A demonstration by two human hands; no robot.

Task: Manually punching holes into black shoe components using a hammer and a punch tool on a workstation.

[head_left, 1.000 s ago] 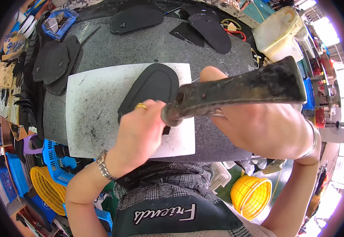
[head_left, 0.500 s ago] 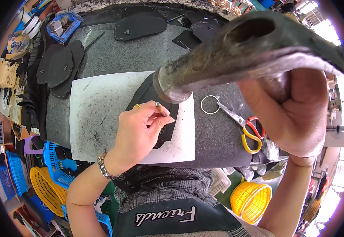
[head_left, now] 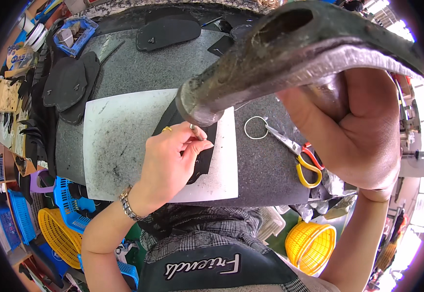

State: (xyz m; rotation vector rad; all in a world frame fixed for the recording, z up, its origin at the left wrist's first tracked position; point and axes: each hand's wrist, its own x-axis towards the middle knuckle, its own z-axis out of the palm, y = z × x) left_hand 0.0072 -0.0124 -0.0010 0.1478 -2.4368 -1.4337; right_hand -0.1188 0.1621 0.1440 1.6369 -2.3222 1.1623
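Observation:
My left hand (head_left: pixel 169 163) pinches a small metal punch (head_left: pixel 195 130) upright over a black flat piece (head_left: pixel 201 160). That piece lies on a white sheet (head_left: pixel 117 146), and my hand covers much of it. Raised close to the camera, my right hand (head_left: pixel 353 129) grips the handle of a worn metal hammer (head_left: pixel 290 53). In this view the hammer's round striking face is just above the punch's top, apparently held above it; the exact gap is hard to judge. Most of the hammer's handle is hidden behind its head and my fingers.
Scissors (head_left: pixel 305 163) with red and yellow grips lie right of the sheet, beside a thin white ring (head_left: pixel 256 127). Black pieces (head_left: pixel 168 34) lie at the back and stacked pieces (head_left: pixel 66 82) at the left. Near a blue tray (head_left: pixel 77 36), baskets surround the table, including a yellow one (head_left: pixel 311 247).
The hammer and my right hand have shifted slightly left and up in view. My left hand keeps its pinch on the punch in nearly the same place.

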